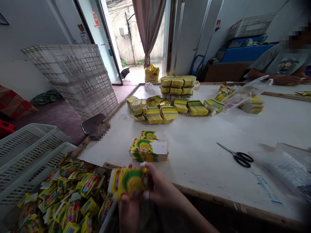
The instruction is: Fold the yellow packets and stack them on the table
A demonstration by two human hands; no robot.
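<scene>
Both my hands hold one small yellow and green printed carton (132,182), a little blurred, just off the table's near edge. My left hand (129,208) grips it from below, the thumb lying on its near side. At the carton's right end, the fingers and thumb of my right hand (159,187) close around it; white covers show on two fingertips. Beyond them on the table lies a stack of flat cartons (148,150) in the same print. Down to the left, a white plastic crate (110,215) is full of folded-up cartons (73,200).
Bundled flat cartons (162,115) and a taller stack (178,85) stand far back on the white table (194,155). Black-handled scissors (243,159) and clear plastic bags (284,171) lie right. Crates (80,71) are piled left. Another person (279,64) sits at far right.
</scene>
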